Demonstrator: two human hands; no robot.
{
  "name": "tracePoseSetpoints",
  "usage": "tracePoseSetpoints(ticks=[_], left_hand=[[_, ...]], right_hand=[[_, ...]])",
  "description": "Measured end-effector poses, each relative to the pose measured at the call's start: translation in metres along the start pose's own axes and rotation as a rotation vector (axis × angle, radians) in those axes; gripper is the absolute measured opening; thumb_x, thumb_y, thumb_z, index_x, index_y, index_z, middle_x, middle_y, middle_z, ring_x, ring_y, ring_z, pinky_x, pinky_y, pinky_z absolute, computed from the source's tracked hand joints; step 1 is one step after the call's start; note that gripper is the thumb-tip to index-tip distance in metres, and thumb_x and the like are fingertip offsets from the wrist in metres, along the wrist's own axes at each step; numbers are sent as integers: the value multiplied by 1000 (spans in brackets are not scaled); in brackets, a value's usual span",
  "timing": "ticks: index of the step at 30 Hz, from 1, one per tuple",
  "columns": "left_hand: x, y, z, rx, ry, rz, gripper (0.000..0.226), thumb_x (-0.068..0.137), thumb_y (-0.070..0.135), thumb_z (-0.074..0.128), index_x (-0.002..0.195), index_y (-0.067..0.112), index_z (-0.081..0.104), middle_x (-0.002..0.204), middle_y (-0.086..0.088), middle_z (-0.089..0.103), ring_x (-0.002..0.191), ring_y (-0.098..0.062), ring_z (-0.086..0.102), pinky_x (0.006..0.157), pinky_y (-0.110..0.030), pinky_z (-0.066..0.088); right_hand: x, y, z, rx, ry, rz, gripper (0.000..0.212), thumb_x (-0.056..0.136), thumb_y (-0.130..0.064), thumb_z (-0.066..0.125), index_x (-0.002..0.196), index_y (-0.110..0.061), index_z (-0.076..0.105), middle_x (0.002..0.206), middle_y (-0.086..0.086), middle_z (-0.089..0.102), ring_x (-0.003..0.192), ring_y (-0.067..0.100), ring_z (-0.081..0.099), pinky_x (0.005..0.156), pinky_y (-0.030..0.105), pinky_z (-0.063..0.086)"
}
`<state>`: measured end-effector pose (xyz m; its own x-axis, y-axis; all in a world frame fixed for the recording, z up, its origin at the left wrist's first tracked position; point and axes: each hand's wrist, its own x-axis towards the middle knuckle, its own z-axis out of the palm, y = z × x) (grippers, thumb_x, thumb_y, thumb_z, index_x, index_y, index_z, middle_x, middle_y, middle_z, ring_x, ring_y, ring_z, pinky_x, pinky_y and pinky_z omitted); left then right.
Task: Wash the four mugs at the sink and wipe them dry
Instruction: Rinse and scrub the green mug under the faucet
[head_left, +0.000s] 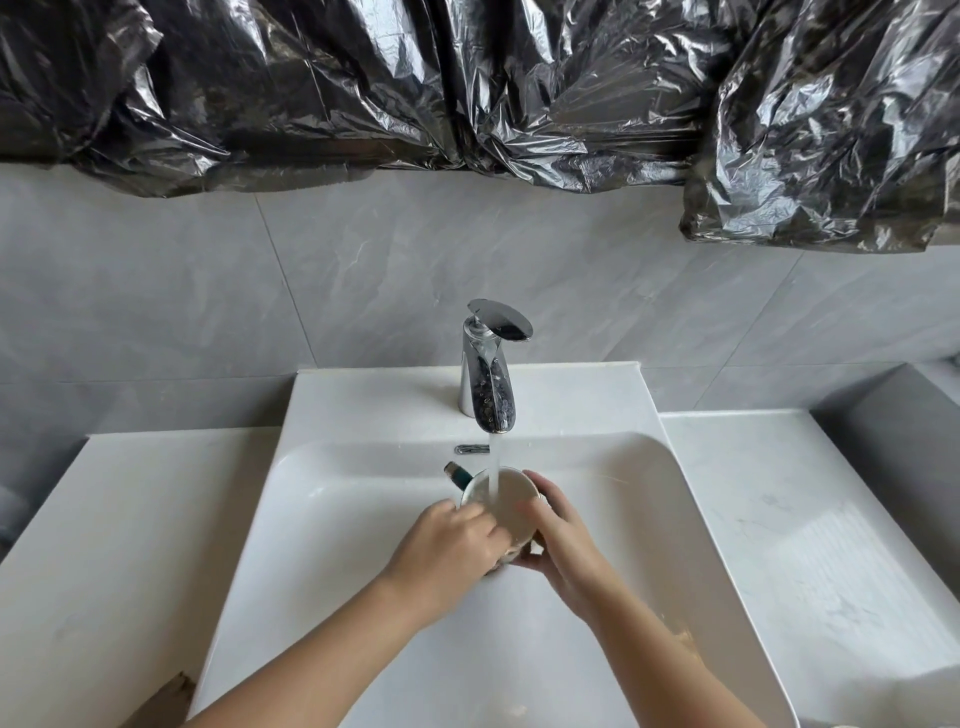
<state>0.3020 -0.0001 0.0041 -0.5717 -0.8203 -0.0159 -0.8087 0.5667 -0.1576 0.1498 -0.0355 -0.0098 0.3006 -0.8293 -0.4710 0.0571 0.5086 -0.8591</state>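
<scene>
Seeing from my end: black plastic sheeting (467, 93) draped over grey wall, chrome tap (488, 384) running. White desk (831, 545) either side of sink (337, 519). Mug (506, 499) held over basin under stream, both hands hiding its lower half. Left hand (447, 540) curled on left rim, right hand (558, 551) wrapped round right side.

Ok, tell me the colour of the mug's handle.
The mug handle is dark teal; head view shows it best.
</scene>
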Motion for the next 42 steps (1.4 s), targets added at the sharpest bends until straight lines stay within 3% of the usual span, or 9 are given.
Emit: tracePoseSetpoints(ticks=[5,9,13,17,22,30,35,38,42], left_hand=[[-5,-15,-10,142,-48,9,43,56,3,68,91,27,71,90,6,70,104,-16,60,101,-58,42],[-2,-14,-4,178,-46,65,44,64,1,63,99,26,69,77,8,70,81,-11,67,119,-52,18],[-4,-3,-2,-28,-12,44,35,56,20,83,80,28,59,57,12,58,62,-12,59,94,-39,39],[-3,-10,4,36,-209,-62,44,46,36,88,86,33,72,93,12,71,98,-12,63,99,-46,45],[5,-9,2,66,-267,-86,55,97,17,45,149,16,26,159,-9,20,148,-23,11,118,-56,-5],[12,5,1,-214,-182,-261,41,90,10,52,130,13,47,131,-17,54,118,-36,51,91,-38,43],[8,14,-8,-468,-212,-321,37,92,18,54,128,16,46,128,-10,52,116,-35,48,81,-31,38],[2,2,14,-266,-134,-173,37,86,24,58,122,19,51,128,-8,55,122,-29,46,84,-34,43],[3,-4,17,-30,-207,-126,27,79,18,57,106,20,61,104,-4,66,108,-24,56,62,-29,34]], right_hand=[[1,-14,-1,-251,-7,33,75,65,-51,66,134,-25,54,120,0,66,95,9,68,75,28,58],[-3,2,2,-97,28,-18,74,70,-32,69,139,-28,41,108,10,62,84,15,67,80,30,55],[-5,10,8,74,58,-19,62,73,-26,67,132,-20,50,101,9,66,74,15,65,66,27,54],[1,0,7,-133,31,-19,71,63,-43,73,128,-20,55,108,11,69,78,13,72,76,33,59],[10,-6,8,-311,46,-40,70,51,-48,68,117,-25,63,105,2,71,89,14,69,79,32,57],[15,-13,6,-293,93,-86,70,52,-56,73,114,-24,68,102,0,72,85,11,66,72,22,49],[16,-18,0,-345,92,-101,59,60,-41,70,117,-27,63,106,-2,68,88,8,65,69,15,47],[15,-19,-2,-391,45,-93,45,60,-37,69,105,-32,64,102,-2,68,84,7,64,70,15,49],[14,-15,-2,-335,41,-58,71,60,-42,70,128,-24,57,105,-1,64,84,9,64,68,17,47]])
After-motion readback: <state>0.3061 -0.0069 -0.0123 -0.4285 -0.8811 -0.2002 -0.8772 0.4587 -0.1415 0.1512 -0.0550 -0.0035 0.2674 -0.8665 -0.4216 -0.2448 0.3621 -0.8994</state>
